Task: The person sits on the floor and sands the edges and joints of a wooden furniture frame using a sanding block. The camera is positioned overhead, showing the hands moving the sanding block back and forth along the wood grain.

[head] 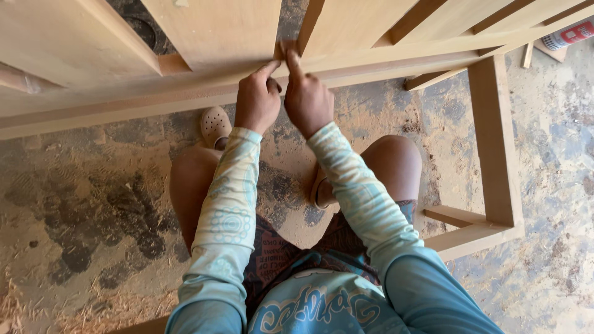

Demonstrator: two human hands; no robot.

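Bright, even daylight; sharp focus across most of the view.
Soft shadow falls beneath the wooden frame (pixel 371 62) onto the sawdust floor (pixel 93 204). No glare. Slight wide-angle stretching at the edges; the pale blue sleeves (pixel 229 210) nearest the lens appear mildly soft.

Hands: two, left hand (pixel 257 102) and right hand (pixel 307 102)
Sandals: two (pixel 214 127)
Wooden frame (pixel 495 142): one
Can (pixel 572 34): perhaps one

Small brown sandpaper piece (pixel 285 49), pressed against pale wooden frame (pixel 383 59)
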